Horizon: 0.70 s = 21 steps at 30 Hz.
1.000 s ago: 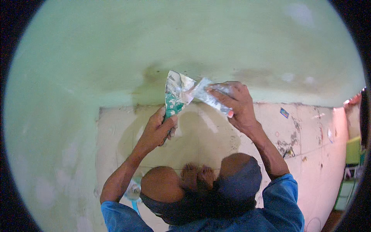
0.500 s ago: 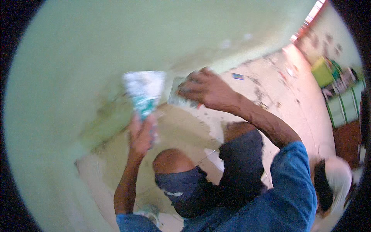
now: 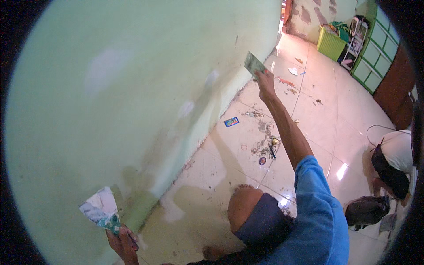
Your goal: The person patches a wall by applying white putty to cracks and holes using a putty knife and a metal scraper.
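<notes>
1 putty knife [image 3: 100,208] is in the person's left hand [image 3: 122,242], low down at the left. Its wide blade points up and has white stuff smeared on it, and its handle is green with pale spots. The left fingers are closed tight around that handle.

The right hand [image 3: 265,83] is far from the left one, with the arm stretched out. Its fingers are clamped on the near end of a flat grey-green scraper [image 3: 253,62] — a bit of red shows by the fingers. Both tools are in front of the light green wall [image 3: 145,110], but it is hard to tell if they touch it. The wall has pale patches and dark smudges.

A bent knee [image 3: 243,209] shows above the shiny tile floor [image 3: 329,119]. 1 small blue packet [image 3: 231,121] lies on the tiles near the wall. Just to its right is a messy patch of small bits [image 3: 265,140] — some look like rings.

Farther back, a yellow-green basket [image 3: 330,43] full of things stands beside a white rack [image 3: 356,40]. At the right edge, part of another person [image 3: 391,170] shows, near a dark lumpy thing [image 3: 366,211].
</notes>
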Each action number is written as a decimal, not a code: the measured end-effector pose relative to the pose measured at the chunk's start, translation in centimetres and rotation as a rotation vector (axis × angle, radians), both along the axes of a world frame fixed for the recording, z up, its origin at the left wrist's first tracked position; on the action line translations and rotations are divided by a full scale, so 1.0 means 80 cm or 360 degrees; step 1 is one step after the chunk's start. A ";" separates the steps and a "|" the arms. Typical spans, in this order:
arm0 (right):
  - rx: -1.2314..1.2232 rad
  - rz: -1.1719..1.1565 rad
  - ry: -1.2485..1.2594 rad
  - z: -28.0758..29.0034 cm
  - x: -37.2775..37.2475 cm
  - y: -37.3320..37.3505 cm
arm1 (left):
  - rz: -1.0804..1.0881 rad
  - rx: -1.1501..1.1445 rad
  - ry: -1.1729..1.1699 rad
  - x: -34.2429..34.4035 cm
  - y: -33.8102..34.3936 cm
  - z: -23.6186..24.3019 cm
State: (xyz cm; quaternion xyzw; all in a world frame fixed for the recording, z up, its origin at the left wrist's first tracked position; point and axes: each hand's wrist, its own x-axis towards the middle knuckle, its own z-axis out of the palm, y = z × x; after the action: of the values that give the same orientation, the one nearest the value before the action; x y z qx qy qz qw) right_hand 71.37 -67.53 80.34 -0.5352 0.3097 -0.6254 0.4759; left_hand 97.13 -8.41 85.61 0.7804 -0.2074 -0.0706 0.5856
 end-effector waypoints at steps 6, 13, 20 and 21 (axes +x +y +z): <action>0.0002 -0.0178 -0.0086 0.027 0.035 -0.138 | -0.0089 0.0148 -0.0263 0.017 -0.025 -0.002; -0.0545 -0.0740 0.0361 0.003 0.095 -0.229 | 0.0203 0.0114 -0.0181 0.021 -0.030 -0.003; -0.0559 -0.0853 0.0558 0.002 0.140 -0.200 | 0.0363 0.0192 -0.0372 -0.063 -0.050 0.044; -0.0555 -0.0757 0.0640 -0.004 0.136 -0.187 | 0.0392 0.0177 -0.0342 -0.064 -0.054 0.045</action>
State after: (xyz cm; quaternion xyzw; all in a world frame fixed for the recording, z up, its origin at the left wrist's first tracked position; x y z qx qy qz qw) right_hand 82.28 -82.52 80.05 -0.6338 0.4016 -0.6443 0.1481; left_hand 91.98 -12.71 89.23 0.8342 -0.1675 0.0742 0.5202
